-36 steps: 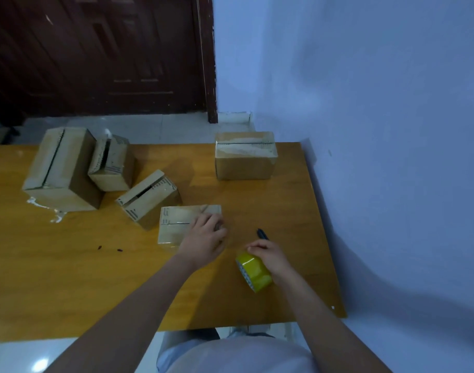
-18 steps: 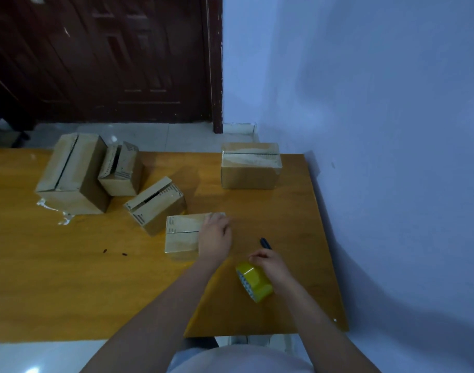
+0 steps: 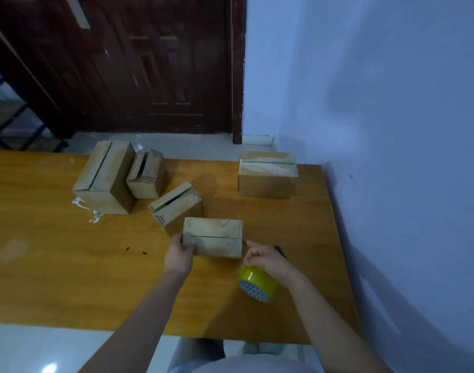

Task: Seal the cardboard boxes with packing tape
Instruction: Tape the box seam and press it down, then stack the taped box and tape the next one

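Observation:
A small cardboard box point(image 3: 213, 236) with a slit along its top seam lies on the wooden table point(image 3: 55, 265) in front of me. My left hand point(image 3: 179, 254) grips the box's left end, thumb on the front face. My right hand point(image 3: 265, 258) is just right of the box, fingertips pinched together close to its right end. The yellow packing tape roll point(image 3: 258, 284) sits under that hand, tilted, with its patterned core facing me. I cannot tell whether a strip of tape runs to the box.
Three more boxes with open seams stand at the back left: a large box point(image 3: 104, 179), a small box point(image 3: 147, 179) and a tilted box point(image 3: 176, 205). A taped box point(image 3: 267, 173) stands back right. A black pen point(image 3: 281, 251) lies behind my right hand. White scraps point(image 3: 88, 212) lie left. A wall point(image 3: 392, 157) borders the table's right edge.
My left hand slid off the box's top to grip its left end. My right hand rose with the tape roll toward the box's right end. The box's top is now uncovered.

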### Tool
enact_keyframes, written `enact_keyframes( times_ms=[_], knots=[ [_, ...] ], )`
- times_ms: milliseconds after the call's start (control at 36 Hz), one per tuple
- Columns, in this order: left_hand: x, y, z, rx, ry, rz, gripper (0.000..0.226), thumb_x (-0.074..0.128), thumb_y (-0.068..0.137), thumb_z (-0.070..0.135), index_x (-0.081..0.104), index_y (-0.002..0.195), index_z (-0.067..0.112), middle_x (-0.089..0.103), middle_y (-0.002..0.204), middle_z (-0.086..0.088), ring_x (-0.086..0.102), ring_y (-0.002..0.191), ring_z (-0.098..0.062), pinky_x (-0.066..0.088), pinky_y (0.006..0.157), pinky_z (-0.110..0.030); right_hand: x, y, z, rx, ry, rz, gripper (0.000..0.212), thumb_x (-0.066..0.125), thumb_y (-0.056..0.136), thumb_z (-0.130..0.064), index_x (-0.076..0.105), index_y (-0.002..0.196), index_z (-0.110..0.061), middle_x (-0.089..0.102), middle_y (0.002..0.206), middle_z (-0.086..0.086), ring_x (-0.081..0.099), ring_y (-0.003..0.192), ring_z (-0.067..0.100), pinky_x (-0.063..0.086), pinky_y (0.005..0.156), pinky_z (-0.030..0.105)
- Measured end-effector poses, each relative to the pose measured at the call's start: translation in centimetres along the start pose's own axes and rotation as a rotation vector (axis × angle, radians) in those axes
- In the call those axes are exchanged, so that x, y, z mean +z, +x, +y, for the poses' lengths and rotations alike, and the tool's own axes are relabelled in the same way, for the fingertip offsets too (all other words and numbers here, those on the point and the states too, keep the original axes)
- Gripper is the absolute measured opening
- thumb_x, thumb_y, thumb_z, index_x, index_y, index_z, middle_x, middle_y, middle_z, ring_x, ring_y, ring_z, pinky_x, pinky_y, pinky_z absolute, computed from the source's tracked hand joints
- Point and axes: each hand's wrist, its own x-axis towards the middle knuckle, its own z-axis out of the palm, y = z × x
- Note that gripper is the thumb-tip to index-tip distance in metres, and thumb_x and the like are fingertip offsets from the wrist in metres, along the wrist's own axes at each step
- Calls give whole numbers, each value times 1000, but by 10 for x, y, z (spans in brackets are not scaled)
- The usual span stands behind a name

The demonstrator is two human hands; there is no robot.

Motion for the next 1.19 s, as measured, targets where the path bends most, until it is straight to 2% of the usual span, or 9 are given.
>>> enact_keyframes(
  times_ms=[83, 278, 389, 528, 750, 861, 1000, 1111, 1194],
  knots=[
    [0, -9, -2, 48, -156, 4, 37, 57, 94, 7, 45, 129, 9, 52, 128, -10, 49, 118, -30, 46, 92, -45, -2, -11, 9, -31, 26, 32, 25, 56, 90, -10, 60, 68, -18, 20, 156, -3, 27, 141, 18, 28, 110, 36],
    [15, -18, -5, 170, -211, 15, 35, 62, 86, -4, 46, 109, 18, 54, 111, -1, 51, 111, -22, 43, 81, -36, -10, -28, 19, -64, 78, 105, 18, 56, 92, -7, 58, 74, -8, 20, 156, 0, 43, 132, 17, 37, 97, 27],
    [24, -16, 0, 166, -208, -34, 33, 62, 90, 6, 49, 119, 16, 54, 118, -2, 50, 111, -21, 46, 89, -43, -16, -35, 18, -80, 137, 177, 22, 57, 89, -2, 58, 69, -10, 27, 153, 0, 49, 126, 17, 38, 98, 29],
    [31, -1, 19, 160, -207, -51, 35, 65, 90, 23, 55, 123, 14, 60, 108, 0, 58, 103, -23, 47, 78, -32, -35, -31, 1, -46, 217, 263, 24, 53, 86, 6, 59, 67, -8, 35, 149, 5, 31, 138, 17, 26, 98, 24],
    [53, 43, 70, 80, -106, -145, 50, 57, 94, 35, 47, 136, 11, 59, 118, -13, 52, 90, -23, 41, 71, -33, -72, -2, -27, 20, 279, 373, 24, 53, 87, 1, 59, 66, -8, 36, 150, -1, 29, 140, 21, 27, 105, 35],
    [67, 68, 86, 51, -101, -206, 49, 59, 93, 34, 48, 134, 11, 59, 122, -12, 57, 104, -30, 44, 75, -34, -83, 18, -35, 33, 285, 503, 22, 53, 87, 0, 57, 66, -7, 35, 150, -5, 30, 138, 20, 26, 100, 31],
    [79, 93, 95, -3, -175, -343, 46, 59, 94, 28, 46, 135, 11, 56, 128, -12, 53, 114, -32, 44, 86, -35, -83, 41, -42, 37, 193, 680, 26, 55, 89, 0, 57, 64, -9, 36, 148, -2, 33, 135, 20, 26, 96, 25],
    [75, 97, 91, -38, -192, -431, 57, 62, 91, 34, 41, 139, 10, 51, 135, -11, 50, 120, -30, 44, 99, -42, -70, 39, -43, 76, -98, 765, 28, 56, 91, -9, 58, 64, -15, 24, 151, -2, 26, 138, 20, 26, 104, 30],
    [60, 92, 83, -6, -155, -416, 58, 59, 93, 36, 38, 142, 12, 47, 138, -6, 46, 124, -28, 42, 100, -39, -56, 29, -41, 88, -272, 825, 26, 56, 92, -13, 57, 66, -19, 30, 144, -1, 36, 129, 18, 32, 89, 26]
  ],
)
